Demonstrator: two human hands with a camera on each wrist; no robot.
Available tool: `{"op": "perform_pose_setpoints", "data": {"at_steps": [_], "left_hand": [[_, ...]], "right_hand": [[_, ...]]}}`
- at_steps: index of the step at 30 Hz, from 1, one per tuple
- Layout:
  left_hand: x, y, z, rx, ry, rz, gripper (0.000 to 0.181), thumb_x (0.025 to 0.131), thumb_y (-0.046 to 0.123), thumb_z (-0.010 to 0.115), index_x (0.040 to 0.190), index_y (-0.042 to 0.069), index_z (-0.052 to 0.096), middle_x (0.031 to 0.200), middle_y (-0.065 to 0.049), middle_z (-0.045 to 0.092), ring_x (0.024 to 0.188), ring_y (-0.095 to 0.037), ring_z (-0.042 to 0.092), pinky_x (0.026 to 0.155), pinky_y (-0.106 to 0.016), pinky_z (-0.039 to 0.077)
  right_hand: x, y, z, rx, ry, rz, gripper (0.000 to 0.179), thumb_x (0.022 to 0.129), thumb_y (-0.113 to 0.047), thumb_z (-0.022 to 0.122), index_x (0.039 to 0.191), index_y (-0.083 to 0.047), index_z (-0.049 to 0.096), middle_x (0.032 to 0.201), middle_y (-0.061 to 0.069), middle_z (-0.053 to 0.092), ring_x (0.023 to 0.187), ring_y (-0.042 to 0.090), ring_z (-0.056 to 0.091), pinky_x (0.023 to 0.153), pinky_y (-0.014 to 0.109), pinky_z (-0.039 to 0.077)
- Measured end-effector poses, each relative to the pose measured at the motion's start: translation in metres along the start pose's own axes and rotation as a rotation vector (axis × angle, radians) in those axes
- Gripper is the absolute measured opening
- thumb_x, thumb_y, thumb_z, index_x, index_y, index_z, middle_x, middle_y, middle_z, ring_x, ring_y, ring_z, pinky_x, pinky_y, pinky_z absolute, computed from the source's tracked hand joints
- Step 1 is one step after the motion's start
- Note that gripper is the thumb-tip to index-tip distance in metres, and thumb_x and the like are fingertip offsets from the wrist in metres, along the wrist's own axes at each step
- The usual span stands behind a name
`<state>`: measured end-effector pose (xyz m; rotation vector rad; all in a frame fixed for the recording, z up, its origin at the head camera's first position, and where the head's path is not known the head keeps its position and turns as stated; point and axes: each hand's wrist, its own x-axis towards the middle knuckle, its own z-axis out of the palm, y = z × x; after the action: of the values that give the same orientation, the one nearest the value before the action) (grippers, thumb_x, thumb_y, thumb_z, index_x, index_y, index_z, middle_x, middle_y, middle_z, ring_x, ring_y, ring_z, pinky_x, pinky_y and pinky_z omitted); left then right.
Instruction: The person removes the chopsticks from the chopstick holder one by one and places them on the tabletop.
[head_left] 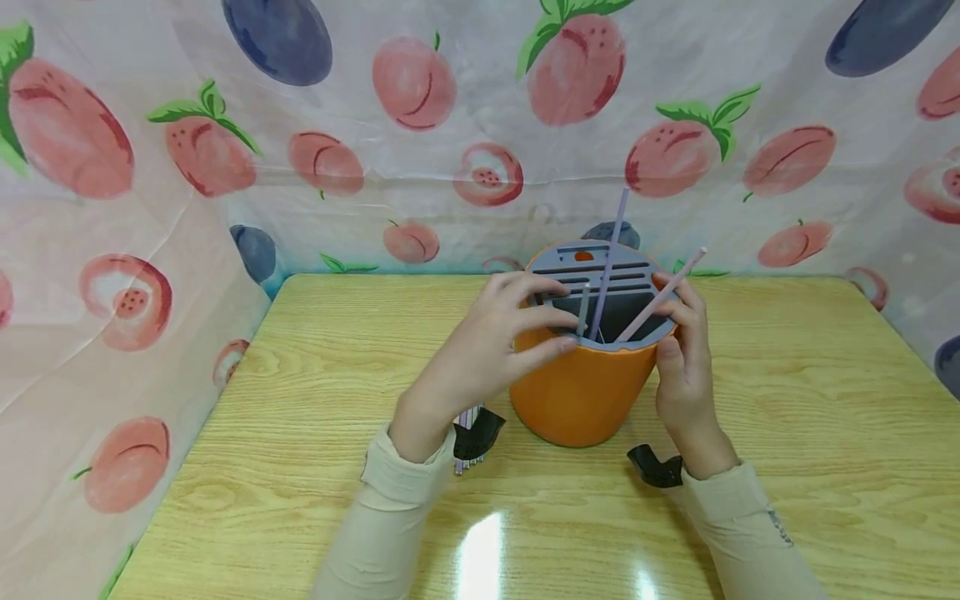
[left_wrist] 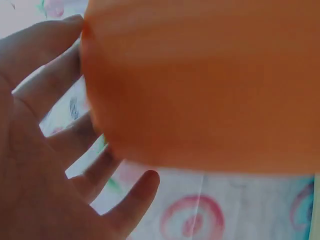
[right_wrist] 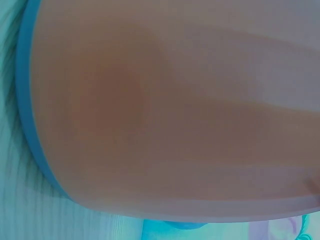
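Flanking the orange bucket (head_left: pixel 573 400), hands (head_left: pixel 504 325) (head_left: pixel 688 358) meet its rim (head_left: pixel 611 347): left loosely spread (right curled around it).

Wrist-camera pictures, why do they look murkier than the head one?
Left wrist: the orange bin looms large and soft, the left hand dark against bright fruit-print cloth; right wrist: a blurred, brownish bin and bluish-green cast; head: brighter and crisper, though white glare marks the wooden table.

- Left sleeve (head_left: pixel 382 525): cream, cuff wrinkled.
- Right sleeve (head_left: pixel 738 533): cream, small dark marking (head_left: pixel 781 528), illegible.
- Wrist pieces (head_left: pixel 478 433): black, angular, one per arm.
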<state>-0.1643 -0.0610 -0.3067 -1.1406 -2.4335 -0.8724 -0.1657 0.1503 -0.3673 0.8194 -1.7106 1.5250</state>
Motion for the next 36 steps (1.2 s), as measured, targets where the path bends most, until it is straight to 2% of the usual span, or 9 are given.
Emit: {"op": "perform_pose_setpoints", "data": {"at_steps": [6, 11, 18, 22, 23, 25, 29, 32, 36], "left_hand": [[0.007, 0.017, 0.015, 0.057, -0.034, -0.049, 0.024, 0.085, 0.040, 0.057, 0.102, 0.024, 0.063, 0.116, 0.011, 0.053, 0.122, -0.009, 0.030, 0.098, -0.040, 0.022], [0.006, 0.018, 0.016, -0.018, 0.018, -0.108, 0.015, 0.087, 0.034, 0.057, 0.096, 0.024, 0.064, 0.104, 0.013, 0.058, 0.121, -0.004, 0.034, 0.101, -0.037, 0.019], [0.006, 0.017, 0.015, -0.118, 0.076, -0.081, 0.014, 0.088, 0.033, 0.056, 0.094, 0.021, 0.062, 0.104, 0.010, 0.057, 0.115, -0.005, 0.041, 0.104, -0.043, 0.016], [0.006, 0.016, 0.013, -0.220, 0.124, -0.066, 0.015, 0.088, 0.030, 0.056, 0.095, 0.018, 0.062, 0.099, 0.010, 0.058, 0.102, -0.002, 0.048, 0.107, -0.039, 0.012], [0.006, 0.016, 0.011, -0.246, 0.140, -0.065, 0.015, 0.088, 0.028, 0.056, 0.095, 0.017, 0.062, 0.097, 0.010, 0.058, 0.098, -0.002, 0.049, 0.107, -0.036, 0.013], [0.005, 0.017, 0.008, -0.311, 0.161, -0.084, 0.014, 0.088, 0.025, 0.057, 0.096, 0.015, 0.062, 0.095, 0.010, 0.059, 0.093, -0.001, 0.051, 0.103, -0.030, 0.025], [0.003, 0.027, -0.003, -0.500, 0.213, -0.112, 0.012, 0.087, 0.013, 0.058, 0.097, 0.006, 0.061, 0.092, 0.000, 0.062, 0.088, -0.007, 0.057, 0.081, -0.026, 0.045], [0.002, 0.036, -0.013, -0.600, 0.265, -0.077, 0.009, 0.087, 0.003, 0.056, 0.095, 0.000, 0.059, 0.089, -0.009, 0.063, 0.086, -0.015, 0.060, 0.075, -0.029, 0.049], [0.001, 0.042, -0.022, -0.642, 0.341, -0.019, 0.008, 0.086, -0.004, 0.054, 0.093, -0.006, 0.057, 0.088, -0.015, 0.061, 0.086, -0.018, 0.059, 0.077, -0.033, 0.050]], "right_hand": [[-0.001, 0.002, 0.000, -0.011, 0.007, -0.003, 0.056, 0.092, -0.044, 0.041, 0.102, 0.012, 0.042, 0.129, 0.029, 0.031, 0.121, 0.038, 0.026, 0.098, 0.035, 0.027], [-0.002, 0.003, 0.000, 0.003, 0.006, -0.005, 0.056, 0.091, -0.044, 0.043, 0.103, 0.011, 0.043, 0.128, 0.029, 0.032, 0.122, 0.039, 0.026, 0.098, 0.035, 0.027], [-0.002, 0.003, 0.000, 0.007, 0.018, -0.005, 0.057, 0.091, -0.045, 0.043, 0.103, 0.011, 0.043, 0.128, 0.027, 0.032, 0.122, 0.038, 0.026, 0.097, 0.035, 0.028], [-0.002, 0.002, -0.001, 0.003, 0.020, -0.007, 0.056, 0.091, -0.044, 0.043, 0.103, 0.011, 0.043, 0.129, 0.027, 0.033, 0.122, 0.038, 0.026, 0.098, 0.036, 0.027], [-0.002, 0.002, -0.001, 0.003, 0.019, -0.008, 0.056, 0.091, -0.044, 0.043, 0.104, 0.011, 0.043, 0.129, 0.027, 0.033, 0.122, 0.038, 0.026, 0.098, 0.036, 0.027], [-0.002, 0.002, -0.001, 0.004, 0.017, -0.006, 0.057, 0.091, -0.044, 0.043, 0.104, 0.012, 0.043, 0.129, 0.027, 0.032, 0.122, 0.039, 0.026, 0.098, 0.035, 0.028], [-0.002, 0.002, 0.000, 0.014, 0.009, 0.001, 0.057, 0.092, -0.043, 0.043, 0.104, 0.013, 0.042, 0.130, 0.027, 0.031, 0.122, 0.039, 0.026, 0.097, 0.034, 0.030], [-0.001, 0.001, 0.000, 0.010, 0.005, 0.005, 0.057, 0.092, -0.044, 0.042, 0.104, 0.012, 0.042, 0.130, 0.028, 0.031, 0.123, 0.039, 0.025, 0.098, 0.035, 0.029], [-0.002, 0.001, 0.000, 0.001, 0.003, 0.011, 0.057, 0.091, -0.045, 0.042, 0.103, 0.011, 0.042, 0.130, 0.028, 0.030, 0.123, 0.038, 0.024, 0.099, 0.036, 0.026]]}}
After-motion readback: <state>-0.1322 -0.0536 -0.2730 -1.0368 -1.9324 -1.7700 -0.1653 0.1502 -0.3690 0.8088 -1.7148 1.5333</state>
